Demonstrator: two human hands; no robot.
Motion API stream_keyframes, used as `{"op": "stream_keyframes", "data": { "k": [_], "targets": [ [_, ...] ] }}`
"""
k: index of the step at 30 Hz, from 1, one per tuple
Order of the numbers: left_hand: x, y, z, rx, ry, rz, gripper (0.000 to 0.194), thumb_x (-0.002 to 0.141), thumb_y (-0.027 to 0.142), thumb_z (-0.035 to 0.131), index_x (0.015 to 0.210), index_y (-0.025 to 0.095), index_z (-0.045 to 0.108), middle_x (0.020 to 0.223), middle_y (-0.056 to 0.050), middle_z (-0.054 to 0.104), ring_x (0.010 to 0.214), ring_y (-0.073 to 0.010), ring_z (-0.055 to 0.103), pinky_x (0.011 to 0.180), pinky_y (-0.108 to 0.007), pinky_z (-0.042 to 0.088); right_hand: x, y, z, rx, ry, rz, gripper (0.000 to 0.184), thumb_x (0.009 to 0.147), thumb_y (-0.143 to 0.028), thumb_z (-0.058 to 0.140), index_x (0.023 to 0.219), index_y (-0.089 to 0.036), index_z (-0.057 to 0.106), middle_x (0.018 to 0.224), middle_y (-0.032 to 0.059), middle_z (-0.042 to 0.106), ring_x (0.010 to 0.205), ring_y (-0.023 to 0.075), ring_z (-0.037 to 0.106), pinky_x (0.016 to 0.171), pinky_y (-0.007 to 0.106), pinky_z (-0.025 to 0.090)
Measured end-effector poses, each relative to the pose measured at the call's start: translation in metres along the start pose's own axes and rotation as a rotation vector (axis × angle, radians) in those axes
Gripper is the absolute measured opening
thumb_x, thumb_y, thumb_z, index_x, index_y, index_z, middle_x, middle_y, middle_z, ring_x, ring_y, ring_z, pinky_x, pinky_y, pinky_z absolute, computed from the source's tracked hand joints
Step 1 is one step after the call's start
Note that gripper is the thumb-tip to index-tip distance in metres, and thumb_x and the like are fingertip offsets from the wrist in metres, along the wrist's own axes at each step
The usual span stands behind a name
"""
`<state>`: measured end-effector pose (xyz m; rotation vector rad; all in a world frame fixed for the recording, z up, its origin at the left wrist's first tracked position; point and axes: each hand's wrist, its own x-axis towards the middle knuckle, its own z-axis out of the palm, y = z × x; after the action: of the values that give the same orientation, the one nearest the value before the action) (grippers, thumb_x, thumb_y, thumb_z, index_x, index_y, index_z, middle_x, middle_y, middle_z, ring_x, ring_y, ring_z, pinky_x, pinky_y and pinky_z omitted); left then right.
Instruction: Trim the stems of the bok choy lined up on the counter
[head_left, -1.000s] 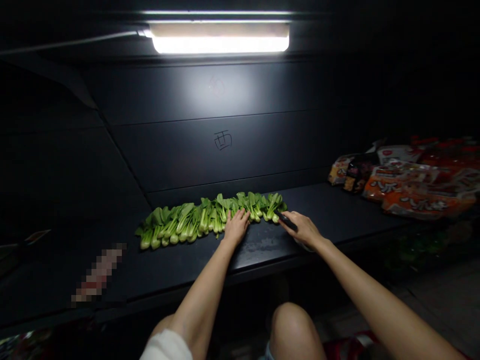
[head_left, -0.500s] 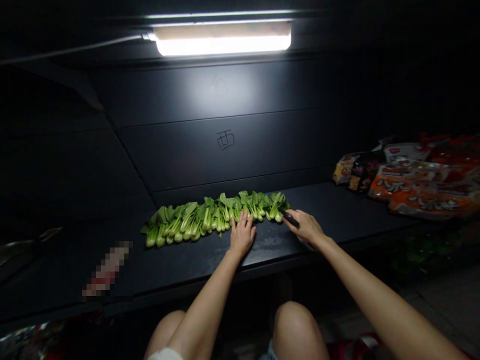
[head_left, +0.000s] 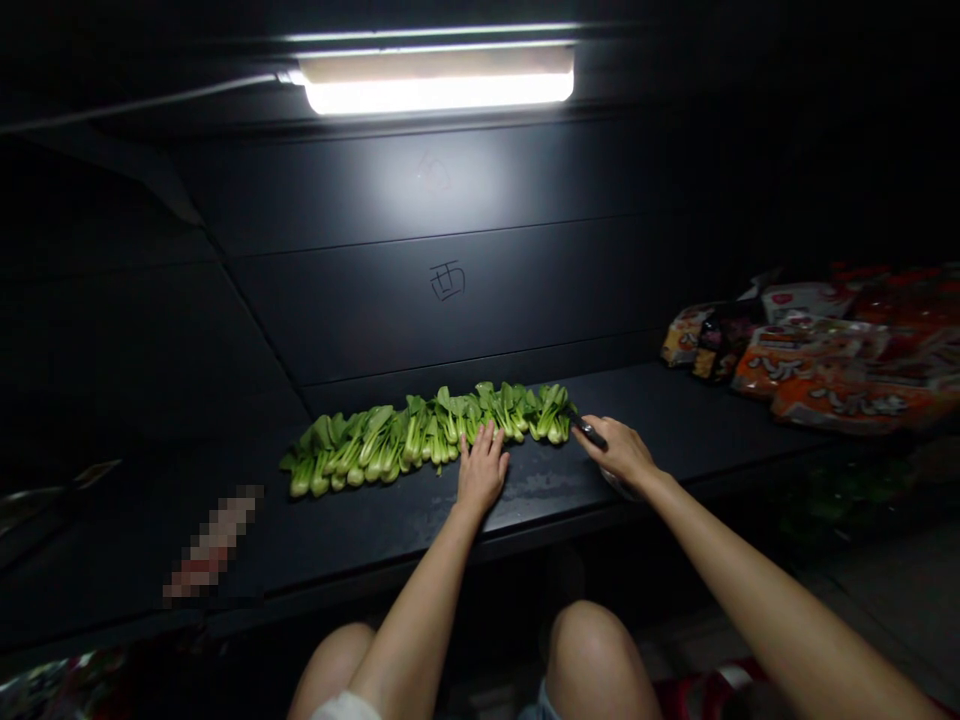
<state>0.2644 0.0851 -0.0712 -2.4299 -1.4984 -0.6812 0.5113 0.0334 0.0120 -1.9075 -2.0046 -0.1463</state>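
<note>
A long row of baby bok choy [head_left: 424, 438] lies side by side on the black shelf [head_left: 675, 415], with leaves to the back and pale stems to the front. My left hand [head_left: 482, 470] rests flat on the shelf, its fingers spread and their tips at the row's front edge. My right hand [head_left: 615, 452] grips a small dark-handled knife [head_left: 590, 433], which points back and left, just past the row's right end. A pale object [head_left: 619, 484] shows under my right hand, too dim to identify.
Orange and white food packets [head_left: 817, 365] lie heaped at the right end of the shelf. A bright strip lamp [head_left: 439, 92] hangs above a dark back panel. At the left, a pixelated patch [head_left: 214, 540] hides something on the shelf. My knees show below.
My left hand has drawn back from the stems toward the shelf's front. The knife has shifted right, away from the row's end.
</note>
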Motion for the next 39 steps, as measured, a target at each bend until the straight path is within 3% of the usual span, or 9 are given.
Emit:
{"op": "stream_keyframes", "data": {
  "k": [8,19,22,27,30,33,36,39],
  "targets": [
    [-0.001,0.000,0.000,0.025,-0.015,-0.021,0.049,0.096,0.037,0.030,0.143,0.026,0.035,0.154,-0.003,0.028,0.142,-0.0214,0.025,0.117,-0.053,0.015,-0.002,0.004,-0.001,-0.022,-0.020,-0.038,0.033,0.093,-0.045,0.041,0.105,-0.024,0.063,0.094,0.0060,0.070,0.087,0.0197,0.064,0.068,0.024,0.041],
    [0.000,0.000,-0.001,-0.023,0.007,-0.012,0.048,0.095,0.034,0.035,0.141,0.023,0.038,0.153,-0.007,0.033,0.141,-0.0242,0.028,0.115,-0.056,0.017,-0.005,0.013,-0.006,-0.005,-0.058,-0.080,0.032,0.093,-0.043,0.041,0.105,-0.024,0.063,0.094,0.0058,0.069,0.084,0.0186,0.064,0.067,0.023,0.040],
    [0.002,0.002,-0.005,-0.045,0.055,0.002,0.042,0.094,0.032,0.040,0.134,0.022,0.046,0.147,-0.010,0.041,0.137,-0.0255,0.035,0.113,-0.055,0.022,-0.004,0.012,-0.005,-0.006,-0.069,-0.107,0.031,0.093,-0.042,0.041,0.104,-0.024,0.064,0.095,0.0059,0.069,0.085,0.0184,0.064,0.069,0.023,0.040],
    [0.022,0.030,-0.013,-0.127,0.118,-0.024,0.033,0.092,0.029,0.045,0.122,0.020,0.054,0.121,-0.011,0.058,0.113,-0.0227,0.053,0.096,-0.038,0.043,-0.002,0.016,-0.003,0.053,-0.056,-0.132,0.034,0.093,-0.044,0.041,0.109,-0.024,0.063,0.099,0.0065,0.069,0.088,0.0190,0.064,0.071,0.024,0.041],
    [0.043,0.054,-0.011,-0.154,0.043,0.010,0.034,0.092,0.030,0.047,0.124,0.020,0.052,0.114,-0.010,0.059,0.105,-0.0211,0.054,0.090,-0.034,0.045,-0.002,0.019,-0.003,0.074,-0.044,-0.114,0.034,0.093,-0.045,0.041,0.106,-0.024,0.064,0.095,0.0057,0.069,0.086,0.0184,0.064,0.070,0.023,0.041],
    [0.059,0.071,-0.008,-0.106,-0.117,-0.054,0.031,0.092,0.022,0.043,0.121,0.021,0.054,0.113,-0.010,0.058,0.103,-0.0208,0.055,0.088,-0.033,0.045,-0.003,0.020,-0.004,0.084,-0.037,-0.102,0.033,0.093,-0.043,0.041,0.106,-0.023,0.064,0.093,0.0057,0.069,0.085,0.0180,0.064,0.070,0.023,0.041],
    [0.068,0.078,-0.005,-0.067,-0.240,-0.088,0.029,0.090,0.017,0.044,0.116,0.020,0.057,0.110,-0.011,0.059,0.103,-0.0214,0.057,0.088,-0.033,0.044,-0.005,0.021,-0.006,0.086,-0.030,-0.109,0.034,0.093,-0.043,0.040,0.107,-0.022,0.063,0.094,0.0063,0.068,0.086,0.0184,0.064,0.072,0.023,0.041],
    [0.072,0.078,-0.005,-0.078,-0.264,-0.135,0.023,0.089,0.021,0.048,0.109,0.017,0.060,0.109,-0.012,0.061,0.102,-0.0216,0.058,0.087,-0.031,0.044,-0.005,0.021,-0.006,0.097,-0.032,-0.114,0.035,0.093,-0.044,0.040,0.108,-0.023,0.063,0.094,0.0061,0.068,0.086,0.0182,0.063,0.072,0.023,0.041]
  ]
}}
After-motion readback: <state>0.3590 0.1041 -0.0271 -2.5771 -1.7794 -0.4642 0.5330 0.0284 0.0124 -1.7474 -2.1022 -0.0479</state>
